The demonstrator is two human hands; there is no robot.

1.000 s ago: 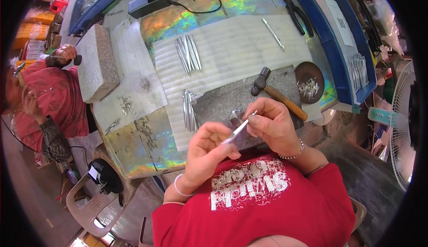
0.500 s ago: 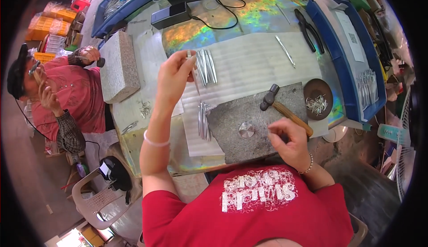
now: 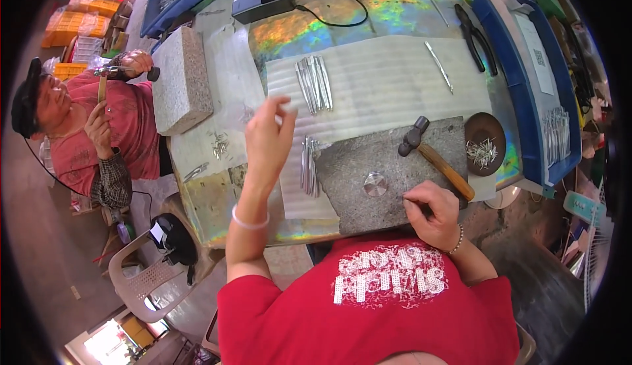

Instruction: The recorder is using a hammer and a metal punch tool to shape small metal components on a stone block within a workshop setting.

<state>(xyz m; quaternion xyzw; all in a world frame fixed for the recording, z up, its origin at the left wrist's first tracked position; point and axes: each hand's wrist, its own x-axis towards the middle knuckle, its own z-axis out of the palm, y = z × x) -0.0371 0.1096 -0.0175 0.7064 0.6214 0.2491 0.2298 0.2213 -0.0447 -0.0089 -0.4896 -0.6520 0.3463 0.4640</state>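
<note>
My left hand (image 3: 270, 131) hovers over the white foam sheet (image 3: 368, 68), its thumb and fingertips apart with nothing visible between them. Just beyond it lies a row of slim silver metal pieces (image 3: 315, 83). A smaller bundle of similar pieces (image 3: 309, 167) rests nearer me, beside the dark stone slab (image 3: 355, 207). My right hand (image 3: 432, 215) is curled closed at the slab's near right edge; whatever its fingers may hold is hidden. On the slab sit a round silver metal disc (image 3: 375, 184) and a hammer (image 3: 440, 161) with a wooden handle.
Right of the slab stands a brown bowl (image 3: 485, 144) of small silver bits. Black-handled pliers (image 3: 475, 39) and a silver pen-like tool (image 3: 439, 67) lie farther back. A blue tray (image 3: 503, 82) edges the right side. At left, a co-worker (image 3: 122, 124) sits beside a granite block (image 3: 183, 82).
The silver piece in my left hand has left its fingers, which have parted. My right hand has curled tighter. The co-worker has lowered the hand near the face. The whole view has shifted slightly.
</note>
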